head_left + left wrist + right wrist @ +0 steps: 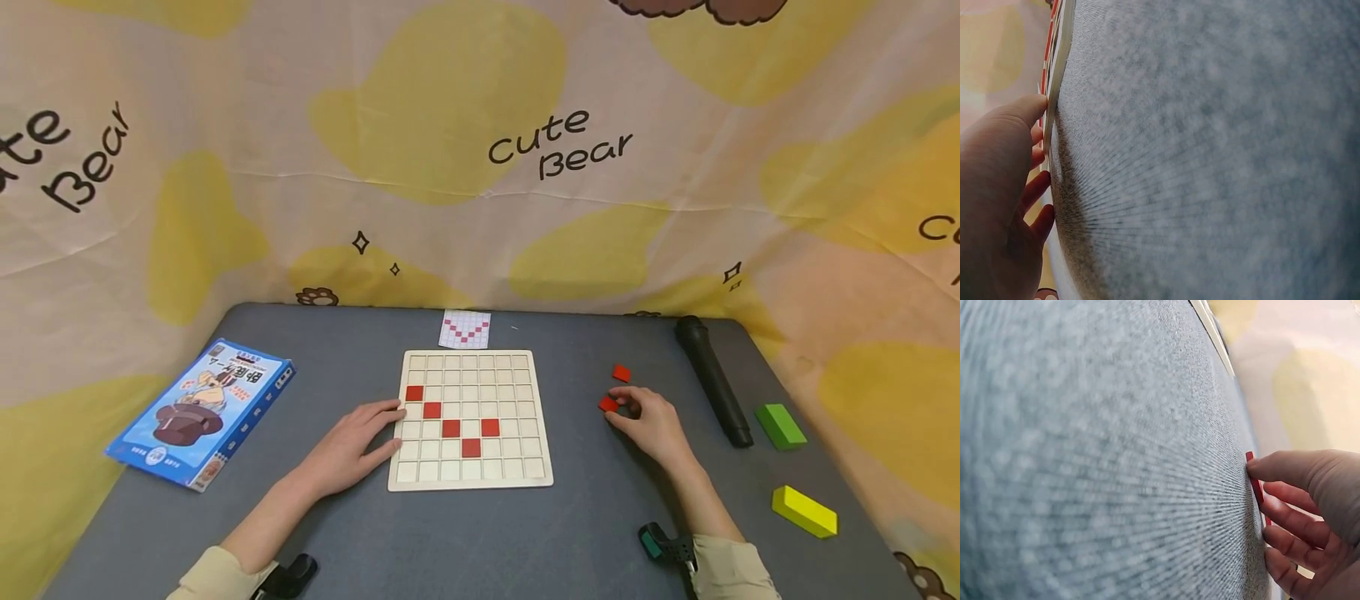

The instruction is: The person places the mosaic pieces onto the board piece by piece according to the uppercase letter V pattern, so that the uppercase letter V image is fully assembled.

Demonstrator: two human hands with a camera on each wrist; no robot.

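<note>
A cream grid board lies on the grey table with several red square tiles in its cells, forming a lopsided V. My left hand rests at the board's left edge, fingers extended and fingertips touching the rim. Right of the board, my right hand pinches a red tile between thumb and fingers, at the table surface. Another red tile lies just beyond that hand. Behind the board is a small pattern card showing a pink V on a grid.
A blue box lies at the left. Toward the right edge are a black microphone, a green block and a yellow block. A printed cloth hangs behind the table.
</note>
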